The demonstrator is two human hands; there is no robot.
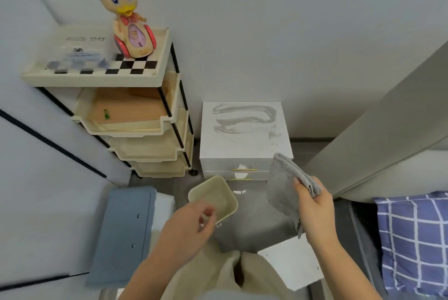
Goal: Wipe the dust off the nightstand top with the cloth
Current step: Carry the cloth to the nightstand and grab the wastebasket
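Pinching a folded grey cloth (283,188) between thumb and curled fingers, the right hand (314,202) holds it up in the air in front of the nightstand (244,147). The cloth's long axis runs roughly up and down in the view. Its folded top corner points toward the nightstand's front right corner, and its loose end hangs below the hand. Whether it touches the nightstand cannot be told.

The left hand (189,224) has its fingers curled round the near rim of a cream rectangular dish (213,196), held tilted above the floor.

Beyond both hands the white nightstand stands against the wall, with two drawers with thin gold handles facing the person. Its top carries a grey film of dust with darker curved streaks across the rear half.

Just left of it stands a cream tiered cart (145,127) on black posts. Its top tray bears the faint words "NICE DAY" and a checkerboard strip, and a duck toy (126,18) stands on it. A blue checked pillow (412,239) lies at the far right, and a blue-grey panel (123,231) lies on the floor at the left.
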